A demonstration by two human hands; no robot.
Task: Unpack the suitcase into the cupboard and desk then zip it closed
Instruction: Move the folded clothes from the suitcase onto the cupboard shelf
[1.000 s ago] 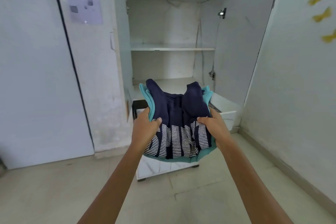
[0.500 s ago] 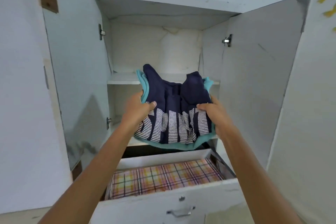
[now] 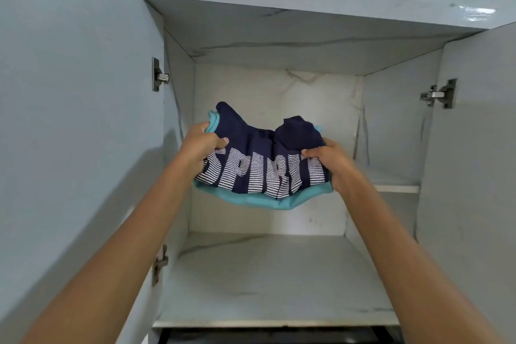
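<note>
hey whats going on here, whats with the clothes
A person is putting clothes away in a cupboard whose two doors stand open. The left hand and right hand each grip one side of a folded stack, a navy shirt lying on a teal one. The stack is held up at about the height of the upper shelf, and both hands hold it; it looks not yet set down.
</note>
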